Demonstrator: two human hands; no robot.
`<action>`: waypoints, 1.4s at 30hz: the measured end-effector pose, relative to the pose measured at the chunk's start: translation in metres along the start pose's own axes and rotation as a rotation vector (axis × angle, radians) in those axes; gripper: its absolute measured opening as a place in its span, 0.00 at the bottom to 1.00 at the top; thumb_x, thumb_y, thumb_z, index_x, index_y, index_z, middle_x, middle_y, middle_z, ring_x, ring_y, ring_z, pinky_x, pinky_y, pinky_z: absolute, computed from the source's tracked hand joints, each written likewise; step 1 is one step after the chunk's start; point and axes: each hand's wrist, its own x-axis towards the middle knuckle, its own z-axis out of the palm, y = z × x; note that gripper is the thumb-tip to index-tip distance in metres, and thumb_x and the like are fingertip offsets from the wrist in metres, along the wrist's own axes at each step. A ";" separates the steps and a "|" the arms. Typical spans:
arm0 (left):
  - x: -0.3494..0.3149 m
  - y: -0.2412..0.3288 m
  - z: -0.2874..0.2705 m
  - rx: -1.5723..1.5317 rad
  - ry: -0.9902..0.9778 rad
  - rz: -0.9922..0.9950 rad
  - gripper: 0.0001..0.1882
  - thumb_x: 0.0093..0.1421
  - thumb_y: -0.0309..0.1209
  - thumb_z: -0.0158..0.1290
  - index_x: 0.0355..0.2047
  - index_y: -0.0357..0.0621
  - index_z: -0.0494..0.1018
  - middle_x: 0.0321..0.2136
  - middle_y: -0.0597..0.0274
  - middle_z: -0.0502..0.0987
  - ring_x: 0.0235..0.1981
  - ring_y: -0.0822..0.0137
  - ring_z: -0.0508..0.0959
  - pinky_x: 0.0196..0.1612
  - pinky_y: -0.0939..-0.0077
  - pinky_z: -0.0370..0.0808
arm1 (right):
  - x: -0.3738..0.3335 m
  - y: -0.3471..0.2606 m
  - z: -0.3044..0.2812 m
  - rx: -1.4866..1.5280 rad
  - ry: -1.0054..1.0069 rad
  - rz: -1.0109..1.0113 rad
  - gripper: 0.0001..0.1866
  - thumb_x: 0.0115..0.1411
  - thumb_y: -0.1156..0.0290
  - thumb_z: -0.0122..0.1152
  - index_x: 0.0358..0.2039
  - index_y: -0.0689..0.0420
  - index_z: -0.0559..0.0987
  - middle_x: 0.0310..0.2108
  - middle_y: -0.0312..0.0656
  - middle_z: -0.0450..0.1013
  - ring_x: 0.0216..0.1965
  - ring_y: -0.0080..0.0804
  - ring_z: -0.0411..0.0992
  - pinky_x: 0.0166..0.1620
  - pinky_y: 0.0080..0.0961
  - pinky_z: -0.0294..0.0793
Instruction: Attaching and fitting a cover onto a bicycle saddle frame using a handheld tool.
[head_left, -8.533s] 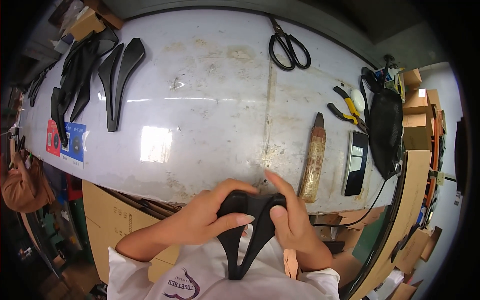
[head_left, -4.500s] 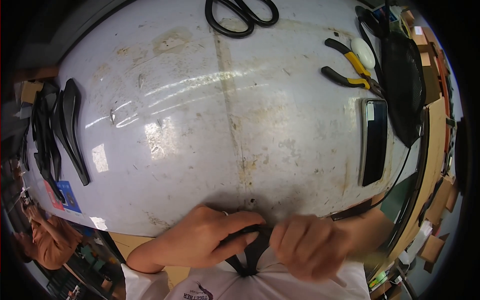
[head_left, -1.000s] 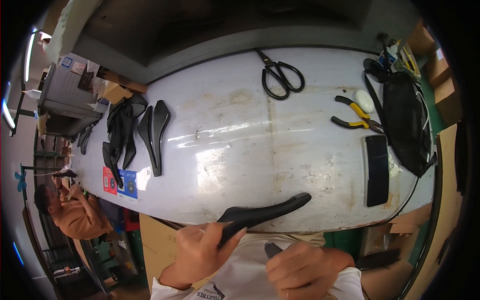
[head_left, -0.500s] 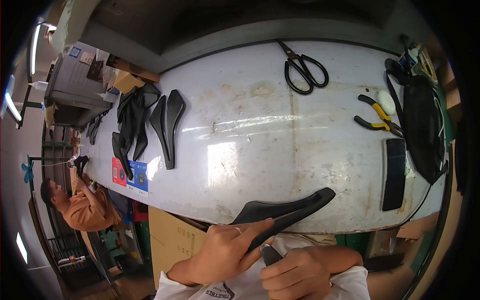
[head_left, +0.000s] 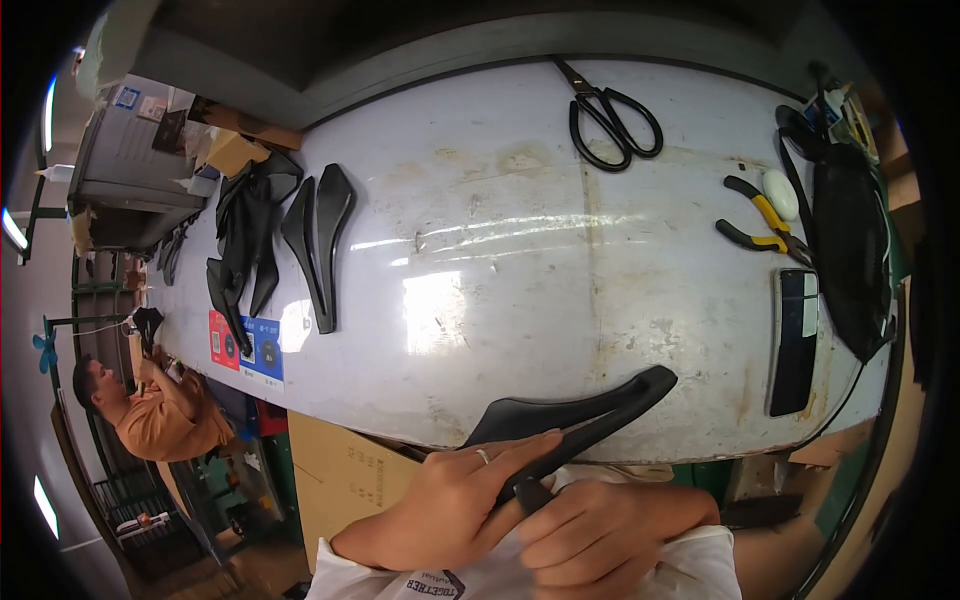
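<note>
A long black molded piece (head_left: 560, 415), forked into a wide arm and a narrow arm, lies across the near edge of the worktable, its joined tip toward the right. My left hand (head_left: 455, 500), a ring on one finger, is closed on the near end of the piece, with fingers laid along it. Just right of it, my right hand (head_left: 590, 535) is a blurred fist around a small dark tool (head_left: 532, 495). Only the tool's dark end shows, held against or very close to the black piece's near side; its kind is hidden.
On the white worktable (head_left: 520, 300) lie large black scissors (head_left: 612, 125), yellow-black pliers (head_left: 760, 222), a white oval object (head_left: 780, 195), a phone (head_left: 793, 345) and a black pouch (head_left: 848, 240). More black pieces (head_left: 320, 250) lie left. A cardboard box (head_left: 345, 480) and a person (head_left: 165, 410) are left.
My right hand has moved slightly up toward the black piece, and its dark tool now sits closer to it. My left hand keeps its grip. The whole view has shifted a little.
</note>
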 end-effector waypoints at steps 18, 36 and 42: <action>0.001 0.000 -0.006 0.047 -0.046 -0.105 0.29 0.58 0.23 0.57 0.63 0.40 0.77 0.23 0.48 0.79 0.21 0.54 0.81 0.29 0.67 0.76 | -0.012 -0.001 0.000 -0.121 -0.041 0.006 0.11 0.68 0.71 0.64 0.30 0.65 0.79 0.28 0.46 0.74 0.27 0.43 0.76 0.32 0.42 0.82; 0.005 -0.001 -0.012 0.073 -0.075 -0.113 0.26 0.62 0.27 0.60 0.62 0.43 0.79 0.16 0.51 0.75 0.18 0.54 0.79 0.25 0.67 0.73 | -0.002 0.003 -0.005 -0.101 -0.142 -0.024 0.12 0.65 0.75 0.64 0.25 0.67 0.80 0.25 0.45 0.74 0.24 0.42 0.75 0.31 0.40 0.82; 0.009 0.003 -0.012 0.075 -0.097 -0.079 0.28 0.61 0.27 0.61 0.63 0.42 0.78 0.16 0.53 0.74 0.18 0.53 0.79 0.25 0.67 0.73 | -0.014 -0.015 -0.013 -0.284 -0.233 -0.005 0.08 0.62 0.76 0.65 0.26 0.66 0.81 0.26 0.46 0.76 0.27 0.42 0.77 0.35 0.43 0.83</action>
